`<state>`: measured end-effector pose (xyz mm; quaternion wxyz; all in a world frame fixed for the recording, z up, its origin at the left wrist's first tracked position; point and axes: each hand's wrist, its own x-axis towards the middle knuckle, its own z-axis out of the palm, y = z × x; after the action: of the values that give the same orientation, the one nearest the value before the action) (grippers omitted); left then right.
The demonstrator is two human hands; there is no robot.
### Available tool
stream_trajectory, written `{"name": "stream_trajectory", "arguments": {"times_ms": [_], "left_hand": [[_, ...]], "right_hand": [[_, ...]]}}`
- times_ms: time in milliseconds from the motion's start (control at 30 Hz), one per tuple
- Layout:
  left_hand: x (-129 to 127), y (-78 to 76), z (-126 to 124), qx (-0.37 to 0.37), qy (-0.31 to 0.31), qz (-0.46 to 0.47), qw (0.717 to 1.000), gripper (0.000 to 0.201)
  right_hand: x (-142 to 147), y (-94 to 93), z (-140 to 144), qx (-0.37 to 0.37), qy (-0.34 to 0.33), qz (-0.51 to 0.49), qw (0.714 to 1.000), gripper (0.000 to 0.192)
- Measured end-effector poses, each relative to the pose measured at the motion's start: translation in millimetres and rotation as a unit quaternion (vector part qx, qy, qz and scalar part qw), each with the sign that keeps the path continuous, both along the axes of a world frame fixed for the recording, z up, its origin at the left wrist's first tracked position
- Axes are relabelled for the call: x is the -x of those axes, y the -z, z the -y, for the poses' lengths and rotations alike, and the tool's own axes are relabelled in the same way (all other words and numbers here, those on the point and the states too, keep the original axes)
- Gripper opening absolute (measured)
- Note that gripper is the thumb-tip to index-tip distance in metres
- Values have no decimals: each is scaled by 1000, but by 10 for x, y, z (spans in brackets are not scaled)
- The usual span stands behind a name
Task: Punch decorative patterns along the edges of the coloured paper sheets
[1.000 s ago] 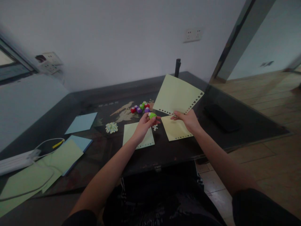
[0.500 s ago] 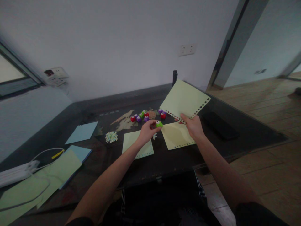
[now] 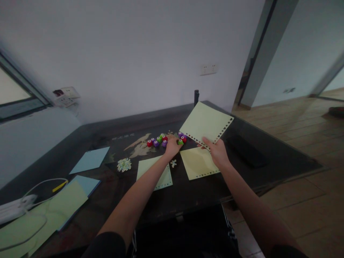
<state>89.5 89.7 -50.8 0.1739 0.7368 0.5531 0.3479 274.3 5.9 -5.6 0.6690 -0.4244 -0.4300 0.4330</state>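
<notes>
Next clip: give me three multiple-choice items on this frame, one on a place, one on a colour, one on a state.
1. Where does the left hand rest?
A. on the blue sheets
B. at the cluster of small punches
C. on the white power strip

2. What colour is the sheet that the right hand holds?
A. pale yellow-green
B. red
C. blue

3. How is that sheet held?
A. flat on the table
B. crumpled into a ball
C. lifted off the table, pinched at its punched corner

Key: 1 B, the hand's fingers lie among the punches; 2 A, it matches the pale sheets below; 3 C, it stands tilted above the table.
</notes>
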Motion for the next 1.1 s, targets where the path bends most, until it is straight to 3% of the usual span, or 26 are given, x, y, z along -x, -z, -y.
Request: {"name": "stream_trajectory", "arguments": {"times_ms": [167, 600, 700, 800, 867, 933, 1000, 1100], "left_hand": [[-24, 3, -106, 8, -26, -84, 996, 15], [-92, 47, -225, -7, -26, -75, 997, 35], [-22, 19, -113, -23, -13, -3, 1000, 36], [84, -61, 93, -21, 20, 134, 991, 31], [175, -136, 266, 32, 40, 262, 964, 27], [270, -204, 435, 96, 38, 368, 924, 39], [354, -246, 567, 127, 37, 393, 910, 45], [437, -255, 661, 110, 33, 355, 928, 34]], "right_hand": [[-38, 7, -37, -8, 17, -51, 999, 32], [-63, 21, -53, 8, 26, -71, 997, 33], [-52, 23, -38, 11, 15, -48, 999, 31], [-46, 49, -32, 29, -18, -19, 999, 31], [-44, 74, -30, 51, -58, 2, 997, 31], [-41, 99, -27, 76, -107, 35, 991, 30], [-36, 118, -20, 93, -153, 74, 981, 29], [-28, 130, -7, 104, -188, 125, 969, 29]]}}
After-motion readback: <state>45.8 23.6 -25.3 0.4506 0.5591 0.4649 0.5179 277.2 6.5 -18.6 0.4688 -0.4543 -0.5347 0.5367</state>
